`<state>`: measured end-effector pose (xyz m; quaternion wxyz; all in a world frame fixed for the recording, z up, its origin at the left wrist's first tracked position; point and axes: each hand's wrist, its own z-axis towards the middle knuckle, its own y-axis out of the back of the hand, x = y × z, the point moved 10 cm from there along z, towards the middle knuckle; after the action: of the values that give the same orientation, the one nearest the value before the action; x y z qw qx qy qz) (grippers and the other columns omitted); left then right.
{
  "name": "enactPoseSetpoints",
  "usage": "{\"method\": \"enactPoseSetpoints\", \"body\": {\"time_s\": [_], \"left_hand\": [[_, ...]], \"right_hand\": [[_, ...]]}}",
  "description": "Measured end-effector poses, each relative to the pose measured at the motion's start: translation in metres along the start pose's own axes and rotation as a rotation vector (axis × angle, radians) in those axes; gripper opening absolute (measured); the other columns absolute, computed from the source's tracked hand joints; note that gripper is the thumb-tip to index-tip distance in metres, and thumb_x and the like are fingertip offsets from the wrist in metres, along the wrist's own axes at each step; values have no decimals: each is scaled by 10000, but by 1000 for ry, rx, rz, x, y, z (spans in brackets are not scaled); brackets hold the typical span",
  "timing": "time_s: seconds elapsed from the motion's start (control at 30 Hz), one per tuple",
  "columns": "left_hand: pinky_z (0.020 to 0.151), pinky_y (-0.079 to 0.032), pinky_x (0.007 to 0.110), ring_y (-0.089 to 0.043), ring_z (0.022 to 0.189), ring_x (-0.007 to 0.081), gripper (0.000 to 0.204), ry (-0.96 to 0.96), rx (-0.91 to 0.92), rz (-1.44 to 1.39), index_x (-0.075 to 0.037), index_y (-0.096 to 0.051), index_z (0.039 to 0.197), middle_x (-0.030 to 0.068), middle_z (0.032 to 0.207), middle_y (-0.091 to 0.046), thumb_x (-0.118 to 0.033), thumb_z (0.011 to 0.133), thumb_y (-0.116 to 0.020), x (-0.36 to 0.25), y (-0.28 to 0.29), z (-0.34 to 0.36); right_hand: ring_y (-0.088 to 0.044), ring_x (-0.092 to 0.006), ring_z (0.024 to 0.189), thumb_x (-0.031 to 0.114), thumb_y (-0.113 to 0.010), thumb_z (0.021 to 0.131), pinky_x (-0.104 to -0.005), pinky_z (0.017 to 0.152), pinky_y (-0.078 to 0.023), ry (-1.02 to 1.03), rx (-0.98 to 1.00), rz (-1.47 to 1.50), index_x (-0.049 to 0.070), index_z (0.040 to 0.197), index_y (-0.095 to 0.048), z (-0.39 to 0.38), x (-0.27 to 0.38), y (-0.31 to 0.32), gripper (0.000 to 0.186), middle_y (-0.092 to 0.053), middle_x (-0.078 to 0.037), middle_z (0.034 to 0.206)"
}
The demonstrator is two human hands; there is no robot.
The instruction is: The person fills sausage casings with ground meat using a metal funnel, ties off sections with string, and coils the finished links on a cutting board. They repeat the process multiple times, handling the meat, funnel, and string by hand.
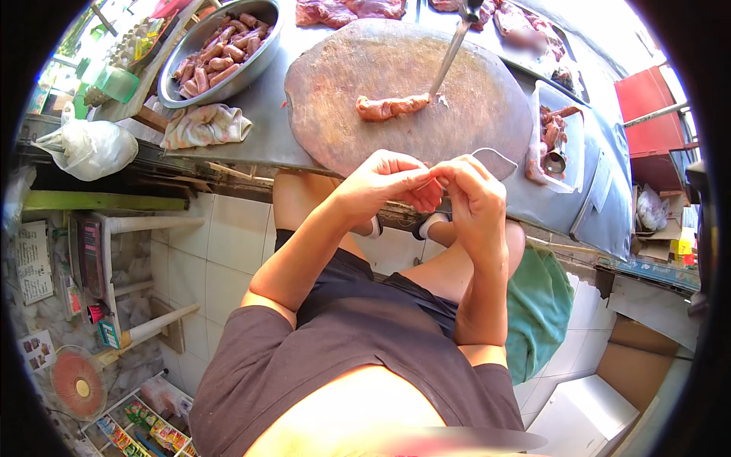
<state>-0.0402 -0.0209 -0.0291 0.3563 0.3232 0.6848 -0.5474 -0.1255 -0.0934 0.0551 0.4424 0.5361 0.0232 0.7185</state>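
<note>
One rounded wooden board [335, 84] carries one tilted metal knife [451, 61], handle cut off. At the board's near edge are my left hand [381, 190] and right hand [480, 194]; mid-board lies one wrinkled meat piece [390, 108]. My right fingertips pinch one thin string [502, 156]; whether the left, partly hidden, grasp it, I cannot tell.

Left hand [384, 185] and right hand [476, 190] pinch close together (both elbows [266, 292] bent).
</note>
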Motion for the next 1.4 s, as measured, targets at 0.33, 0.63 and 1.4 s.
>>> {"method": "enactPoseSetpoints", "body": {"time_s": [0.33,0.63,1.4], "left_hand": [[892,-567,327,-703,890,176,202,-327,-152,-369,17,-689,960,116,948,-724,-161,1020,-614,-8,3,5],[886,-523,399,-682,955,292,196,-611,-431,1012,9,-727,1039,137,976,-733,-109,882,-735,-67,-21,-28],[830,-525,259,-662,895,124,224,-188,-198,244,39,-701,1040,81,931,-720,-179,991,-680,-27,7,-10]], "right_hand": [[-647,-255,823,-104,-635,880,-350,781,-529,-157,-313,97,-12,948,-700,-10,-20,4,131,-657,-136,869],[-633,-306,817,-139,-638,783,-391,718,-529,111,-235,-111,-7,947,-704,-5,12,2,220,-644,-137,870],[-629,-282,778,-138,-649,792,-366,670,-521,115,-228,-31,-12,913,-699,0,17,4,182,-632,-125,838]]}}
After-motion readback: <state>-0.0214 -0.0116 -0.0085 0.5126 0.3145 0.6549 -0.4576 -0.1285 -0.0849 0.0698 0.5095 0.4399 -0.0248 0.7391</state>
